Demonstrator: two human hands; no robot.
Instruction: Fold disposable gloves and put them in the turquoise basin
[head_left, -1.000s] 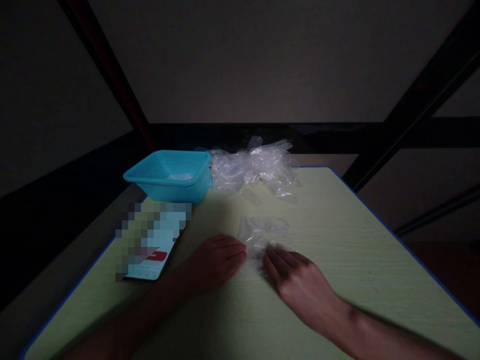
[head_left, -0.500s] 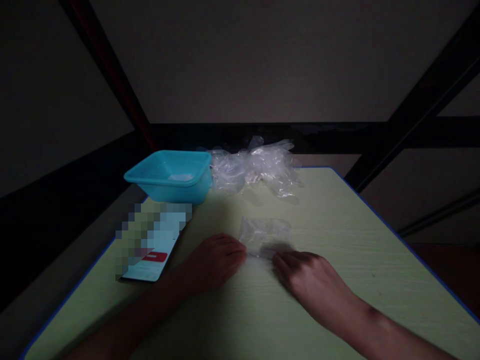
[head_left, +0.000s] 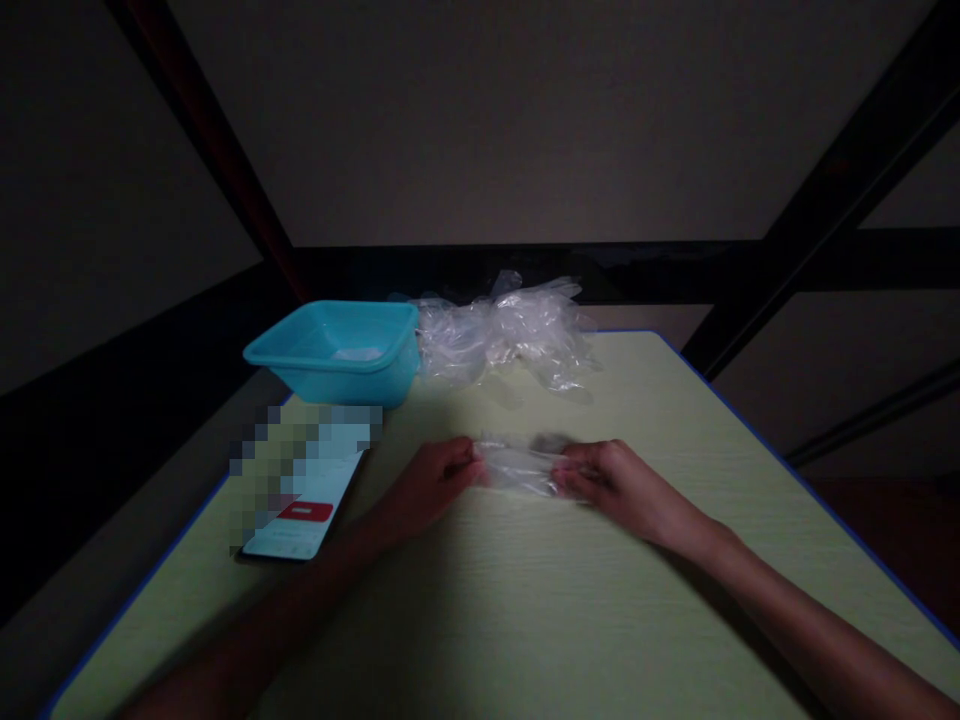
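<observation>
A folded clear plastic glove (head_left: 519, 468), of the same thin film as those in the pile, is stretched between my two hands just over the table. My left hand (head_left: 442, 480) pinches its left end with thumb and fingers. At the opposite end, my right hand (head_left: 611, 478) has its fingers closed on the film. The glove's finger shapes cannot be made out in the fold. Beyond my hands lies a loose pile of clear plastic gloves (head_left: 517, 330), some with finger shapes showing.
A turquoise plastic basin (head_left: 341, 385) with something pale inside stands at the back left, against the pile. In front of it lies a phone (head_left: 300, 530) with a lit, partly blurred screen. The pale table (head_left: 675, 600) has a blue edge; a wall rises behind it.
Both hands have moved away from me and risen slightly. The glove, flat and wider before, is now a narrower strip gripped at both ends.
</observation>
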